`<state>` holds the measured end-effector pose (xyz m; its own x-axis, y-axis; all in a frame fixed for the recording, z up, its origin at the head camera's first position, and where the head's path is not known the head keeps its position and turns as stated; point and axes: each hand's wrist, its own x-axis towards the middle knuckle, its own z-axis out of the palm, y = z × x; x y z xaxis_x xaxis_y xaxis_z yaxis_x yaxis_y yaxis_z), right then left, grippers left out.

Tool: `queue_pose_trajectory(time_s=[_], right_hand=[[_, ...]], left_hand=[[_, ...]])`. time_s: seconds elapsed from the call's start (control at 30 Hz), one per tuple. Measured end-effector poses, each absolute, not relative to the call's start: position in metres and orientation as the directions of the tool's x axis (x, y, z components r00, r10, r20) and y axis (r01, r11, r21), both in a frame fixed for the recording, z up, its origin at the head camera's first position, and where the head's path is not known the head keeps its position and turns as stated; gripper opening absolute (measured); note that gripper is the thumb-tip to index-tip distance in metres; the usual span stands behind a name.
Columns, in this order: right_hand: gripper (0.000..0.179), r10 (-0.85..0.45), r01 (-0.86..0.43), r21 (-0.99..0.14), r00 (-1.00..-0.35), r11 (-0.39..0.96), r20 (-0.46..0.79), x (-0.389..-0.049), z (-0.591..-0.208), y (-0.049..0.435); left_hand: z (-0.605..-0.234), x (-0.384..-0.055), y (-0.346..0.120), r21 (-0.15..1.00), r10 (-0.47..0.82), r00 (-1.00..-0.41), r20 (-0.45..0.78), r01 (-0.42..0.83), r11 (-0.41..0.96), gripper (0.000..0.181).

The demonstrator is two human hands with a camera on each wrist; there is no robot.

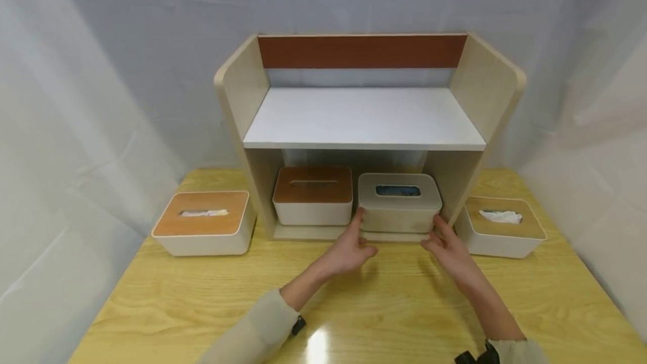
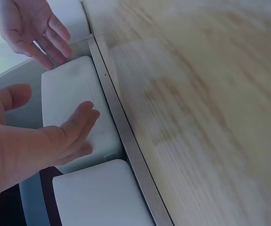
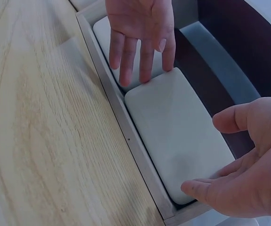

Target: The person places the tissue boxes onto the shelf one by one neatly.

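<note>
A beige-grey tissue box point(image 1: 399, 219) with an oval slot in its lid stands on the lower shelf, right of a white tissue box with a brown lid point(image 1: 313, 213). My left hand point(image 1: 347, 249) is at its front left corner, fingers straight and thumb spread away. At the front right corner is my right hand point(image 1: 450, 249), also with extended fingers and thumb apart. In the right wrist view, the right hand point(image 3: 248, 174) has its fingertips at the near end of the box front. The left wrist view has the left hand point(image 2: 45, 141) overlapping the box front point(image 2: 69, 89).
The wooden shelf unit point(image 1: 497, 94) has a white upper board point(image 1: 364, 122) above the boxes. Tissue boxes with wood-coloured lids stand outside it, one on the left point(image 1: 207, 243) and one on the right point(image 1: 497, 246). All stand on a wood-grain table point(image 1: 394, 319).
</note>
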<state>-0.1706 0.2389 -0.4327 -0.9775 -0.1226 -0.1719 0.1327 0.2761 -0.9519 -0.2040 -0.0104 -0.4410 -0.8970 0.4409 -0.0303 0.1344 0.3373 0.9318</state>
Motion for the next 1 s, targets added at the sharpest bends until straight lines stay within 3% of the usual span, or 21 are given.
queue_pose_trajectory(time_s=[0.63, 1.0], right_hand=[[0.082, -0.117, 0.152, -0.949, -0.975, 0.278, -0.191, -0.1728, -0.4339, 0.2378], [0.077, -0.119, 0.09, -0.95, -0.984, 0.299, -0.13, -0.168, -0.4337, 0.2304]], left_hand=[[-0.4444, -0.2069, -0.0074, 0.945, 0.446, -0.894, -0.035, 0.116, 0.307, 0.095], [-0.4363, -0.2031, -0.0119, 0.932, 0.454, -0.89, -0.037, 0.133, 0.338, 0.096]])
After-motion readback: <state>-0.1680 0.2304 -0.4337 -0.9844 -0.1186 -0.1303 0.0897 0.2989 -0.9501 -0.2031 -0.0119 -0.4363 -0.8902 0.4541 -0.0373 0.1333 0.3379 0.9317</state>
